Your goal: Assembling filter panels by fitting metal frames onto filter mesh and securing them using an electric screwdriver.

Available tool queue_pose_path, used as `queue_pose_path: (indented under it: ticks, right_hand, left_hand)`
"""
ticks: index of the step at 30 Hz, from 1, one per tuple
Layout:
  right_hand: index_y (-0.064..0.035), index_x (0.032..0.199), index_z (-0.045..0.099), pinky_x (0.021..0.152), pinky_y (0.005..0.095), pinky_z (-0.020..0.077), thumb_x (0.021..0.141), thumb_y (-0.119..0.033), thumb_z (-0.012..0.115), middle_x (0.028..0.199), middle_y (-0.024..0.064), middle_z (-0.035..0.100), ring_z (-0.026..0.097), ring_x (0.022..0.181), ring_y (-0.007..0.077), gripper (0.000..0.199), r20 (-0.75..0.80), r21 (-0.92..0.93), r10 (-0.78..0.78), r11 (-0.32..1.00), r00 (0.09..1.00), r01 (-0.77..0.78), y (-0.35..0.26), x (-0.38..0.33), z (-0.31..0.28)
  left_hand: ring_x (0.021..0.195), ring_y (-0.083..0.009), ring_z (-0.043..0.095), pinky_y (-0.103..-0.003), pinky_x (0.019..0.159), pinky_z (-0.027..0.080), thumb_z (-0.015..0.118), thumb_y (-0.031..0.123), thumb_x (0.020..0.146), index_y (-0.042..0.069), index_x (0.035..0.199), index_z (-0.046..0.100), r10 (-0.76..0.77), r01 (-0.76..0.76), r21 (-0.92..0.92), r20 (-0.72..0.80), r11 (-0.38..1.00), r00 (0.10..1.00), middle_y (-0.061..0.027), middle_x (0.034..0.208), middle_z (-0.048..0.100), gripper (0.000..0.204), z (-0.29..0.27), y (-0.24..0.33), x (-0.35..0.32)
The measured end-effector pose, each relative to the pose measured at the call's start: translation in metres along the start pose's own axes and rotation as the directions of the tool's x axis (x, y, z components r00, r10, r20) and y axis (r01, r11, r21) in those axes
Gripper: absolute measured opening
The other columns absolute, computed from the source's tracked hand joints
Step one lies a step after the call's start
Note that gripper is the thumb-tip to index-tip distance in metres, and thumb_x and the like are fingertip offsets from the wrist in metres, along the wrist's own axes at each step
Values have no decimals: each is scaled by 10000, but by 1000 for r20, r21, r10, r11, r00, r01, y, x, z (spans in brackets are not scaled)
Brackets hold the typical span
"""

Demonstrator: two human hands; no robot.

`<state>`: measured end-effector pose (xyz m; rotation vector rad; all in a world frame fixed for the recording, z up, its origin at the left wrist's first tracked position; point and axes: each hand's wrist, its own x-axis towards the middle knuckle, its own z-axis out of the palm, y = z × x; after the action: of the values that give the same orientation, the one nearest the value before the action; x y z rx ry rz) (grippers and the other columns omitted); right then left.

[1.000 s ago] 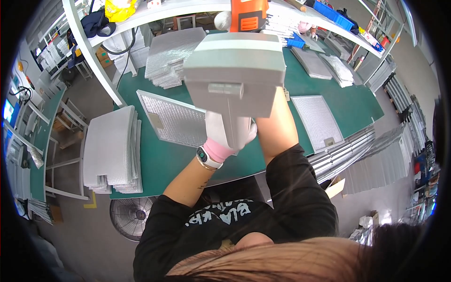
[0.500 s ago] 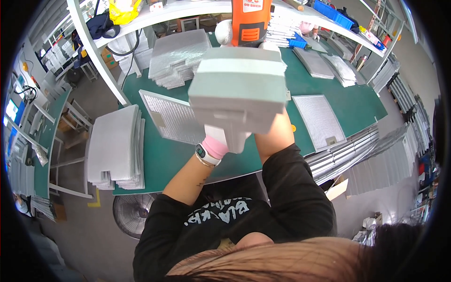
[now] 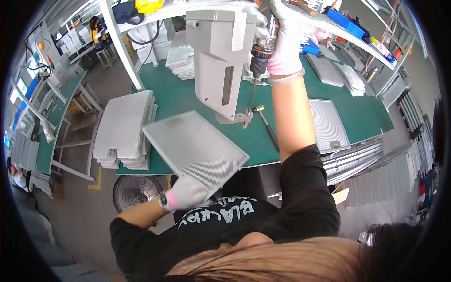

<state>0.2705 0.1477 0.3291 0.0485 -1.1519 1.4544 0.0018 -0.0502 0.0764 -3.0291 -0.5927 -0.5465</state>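
My left hand (image 3: 188, 193), gloved in white, grips the near edge of a flat silver mesh panel (image 3: 195, 148). That panel is tilted and overhangs the green table's front edge. Raised at upper centre, my gloved right hand (image 3: 285, 44) is wrapped round a black power drill (image 3: 261, 58) that points down. Its long thin bit ends by a small metal bracket under a grey boxy housing (image 3: 213, 61). What holds up the housing, I cannot tell. Below the drill, a hammer (image 3: 267, 124) lies on the table. A second mesh panel (image 3: 329, 124) lies right of my right arm.
Stacked panels (image 3: 124, 124) stand at the table's (image 3: 162, 162) left end, with more stacks (image 3: 181, 56) at the back. A white shelf (image 3: 188, 8) crosses above the far side, carrying a blue bin (image 3: 345, 23). A floor fan (image 3: 137, 192) stands below the front edge.
My left hand has come down and toward me from behind the grey housing, onto the mesh panel, which has swung nearer. The housing shows a different side, and the orange part is mostly out of sight.
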Motion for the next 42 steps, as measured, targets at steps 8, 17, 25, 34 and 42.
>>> queue_pose_path:
  ticks: [8,17,25,34,42]
  right_hand:
    - [-24,1203,505,438,210,366,965,-346,536,708,21,490,460,524,82,402,177,-45,48,998,983,-41,19,-16,-1]
    - [-38,1413,362,461,248,400,954,-309,550,705,38,500,471,516,109,565,40,-156,95,984,995,-88,38,-54,20]
    - [-21,1439,304,432,264,411,925,-266,607,691,70,520,506,484,139,645,-6,-115,97,989,995,-97,77,-96,15]
    - [-18,1452,282,430,271,397,937,-274,592,675,75,509,493,474,145,654,18,-98,98,991,995,-96,77,-98,17]
    - [-19,1395,307,400,229,379,892,-387,695,654,40,502,471,452,105,735,-52,-270,204,940,978,-210,93,-136,25]
  left_hand:
    - [961,-311,514,-499,902,394,702,231,684,20,1010,555,-501,473,246,65,846,863,-132,978,533,415,12,-12,-37]
    - [630,-320,575,-454,602,417,650,251,756,97,771,577,-586,627,13,-341,779,735,-106,643,558,171,21,-22,67]
    - [546,-287,535,-436,558,373,726,312,690,107,779,663,-593,627,-74,-424,775,684,-73,587,520,232,14,13,80]
    - [498,-271,534,-431,529,376,747,342,723,137,943,704,-565,602,-54,-422,797,710,-42,541,502,303,19,13,71]
    - [527,-239,588,-408,501,380,753,336,719,148,929,720,-568,597,-59,-398,800,721,-33,600,583,283,27,7,69]
